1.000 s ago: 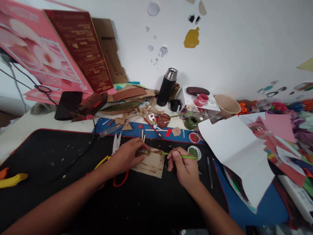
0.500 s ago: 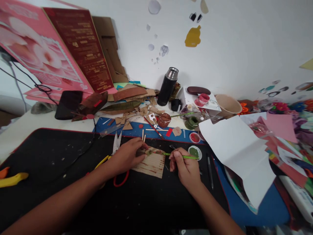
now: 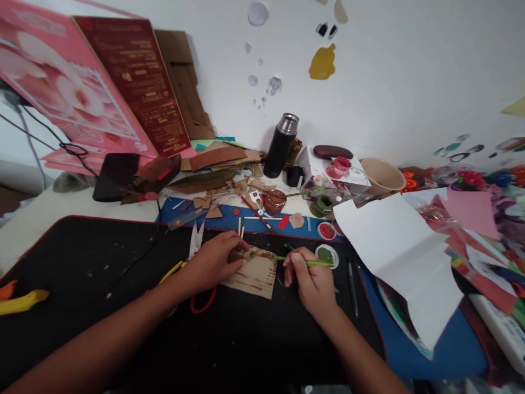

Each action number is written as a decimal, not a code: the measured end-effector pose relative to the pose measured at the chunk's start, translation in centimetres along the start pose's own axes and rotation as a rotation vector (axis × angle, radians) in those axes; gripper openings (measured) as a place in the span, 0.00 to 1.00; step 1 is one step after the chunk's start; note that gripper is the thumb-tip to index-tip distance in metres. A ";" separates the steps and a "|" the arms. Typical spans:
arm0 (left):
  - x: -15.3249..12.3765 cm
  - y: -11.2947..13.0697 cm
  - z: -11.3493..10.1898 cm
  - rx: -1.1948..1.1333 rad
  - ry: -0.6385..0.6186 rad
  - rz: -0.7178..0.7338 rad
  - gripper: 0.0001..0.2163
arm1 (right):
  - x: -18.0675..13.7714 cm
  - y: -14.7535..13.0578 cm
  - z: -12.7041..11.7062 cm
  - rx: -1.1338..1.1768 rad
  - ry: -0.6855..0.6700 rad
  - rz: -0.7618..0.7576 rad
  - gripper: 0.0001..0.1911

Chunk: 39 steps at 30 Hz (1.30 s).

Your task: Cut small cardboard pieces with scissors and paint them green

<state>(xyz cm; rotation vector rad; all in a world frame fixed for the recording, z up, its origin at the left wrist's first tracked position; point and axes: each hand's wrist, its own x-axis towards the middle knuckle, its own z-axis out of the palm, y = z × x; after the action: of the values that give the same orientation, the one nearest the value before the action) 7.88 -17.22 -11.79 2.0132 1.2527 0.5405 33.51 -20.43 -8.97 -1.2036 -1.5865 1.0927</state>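
My left hand [image 3: 213,261] pinches a small stick-like piece [image 3: 250,254] just above a scrap of cardboard [image 3: 255,276] streaked with paint, on the black mat [image 3: 102,273]. My right hand [image 3: 310,282] is closed on a green-handled paintbrush [image 3: 315,263]. The brush tip touches the small piece by my left fingertips. A lid of green paint [image 3: 326,255] lies just behind my right hand.
Scissors with red and yellow handles [image 3: 196,246] lie under my left wrist. Paint jars [image 3: 275,201], a red paint lid [image 3: 326,231], a black flask [image 3: 280,145], cardboard scraps and a bowl [image 3: 383,176] crowd the back. Folded white paper [image 3: 400,257] lies at the right, a pen [image 3: 351,284] beside it.
Almost nothing has changed; both hands stay in place, with the brush tip working slightly on the small piece.
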 end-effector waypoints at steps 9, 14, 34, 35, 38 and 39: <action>0.0 -0.1 -0.4 -0.052 -0.021 0.006 0.13 | -0.4 0.2 0.0 0.115 0.081 0.004 0.21; -0.2 0.1 -0.5 -0.060 -0.036 0.006 0.14 | -0.4 0.1 0.1 0.113 0.070 -0.006 0.20; 0.0 0.2 0.0 0.009 -0.012 -0.012 0.08 | -0.3 0.7 0.2 0.062 0.016 -0.003 0.22; 0.0 0.2 0.0 0.006 -0.011 -0.015 0.08 | -0.4 0.8 0.1 0.068 0.024 0.002 0.21; 0.0 0.2 0.0 0.000 -0.012 -0.013 0.08 | -0.6 0.9 0.0 0.098 0.041 0.024 0.20; 0.0 0.2 0.0 0.001 -0.010 -0.011 0.08 | -0.6 0.9 0.1 0.108 0.042 0.026 0.20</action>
<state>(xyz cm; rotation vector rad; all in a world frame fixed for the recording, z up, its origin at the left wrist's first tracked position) 8.02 -17.26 -11.65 2.0061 1.2573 0.5246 33.76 -20.86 -9.94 -1.1710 -1.4652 1.1474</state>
